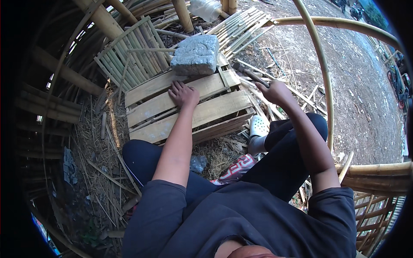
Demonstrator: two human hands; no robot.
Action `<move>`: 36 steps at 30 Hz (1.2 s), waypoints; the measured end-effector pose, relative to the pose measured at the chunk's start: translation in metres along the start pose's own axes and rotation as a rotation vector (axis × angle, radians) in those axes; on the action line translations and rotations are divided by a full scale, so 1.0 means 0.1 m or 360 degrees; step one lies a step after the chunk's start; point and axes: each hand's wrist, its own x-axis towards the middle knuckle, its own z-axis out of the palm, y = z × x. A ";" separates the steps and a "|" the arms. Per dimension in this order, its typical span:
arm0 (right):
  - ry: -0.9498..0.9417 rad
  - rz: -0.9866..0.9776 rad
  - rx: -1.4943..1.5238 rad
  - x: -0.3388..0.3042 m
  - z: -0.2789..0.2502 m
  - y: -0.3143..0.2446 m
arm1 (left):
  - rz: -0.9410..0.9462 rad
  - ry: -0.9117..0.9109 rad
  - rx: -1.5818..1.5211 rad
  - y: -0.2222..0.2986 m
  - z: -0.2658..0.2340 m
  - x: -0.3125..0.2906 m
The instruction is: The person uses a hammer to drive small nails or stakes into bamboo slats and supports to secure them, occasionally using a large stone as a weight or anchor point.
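Observation:
In front of me stands a low wooden crate (172, 121) with spaced slats across its top. My left hand (183, 93) lies on these slats with its fingers spread, just below a rough grey stone block (195, 55) that rests on the crate's far side. To the right, my right hand (275, 91) is closed around the handle of a hammer (254, 75). The hammer's head points up and left, beside the crate's far right corner. Whether the hammer touches anything there I cannot tell.
A slatted bamboo panel (133, 56) leans behind the crate at the left. Another bamboo panel (241, 32) lies at the far right. Bent bamboo poles (320, 64) rise on my right. Straw and bamboo scraps (103, 159) litter the ground. My white clog (259, 127) stands by the crate.

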 end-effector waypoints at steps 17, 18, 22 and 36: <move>-0.0325 -0.0388 0.0062 -0.05 0.27 -0.23 | 0.0040 0.0051 -0.0031 -0.05 0.08 0.00; -0.0336 -0.0428 0.0152 -0.10 0.20 -0.25 | 0.0029 0.0067 -0.0012 -0.04 0.06 0.01; -0.0213 -0.0550 0.0321 -0.20 0.12 -0.41 | -0.0009 0.0016 0.0052 -0.02 0.01 0.02; -0.0207 -0.0331 0.0335 -0.28 -0.10 -0.56 | 0.0033 0.0172 0.0117 0.00 0.04 -0.05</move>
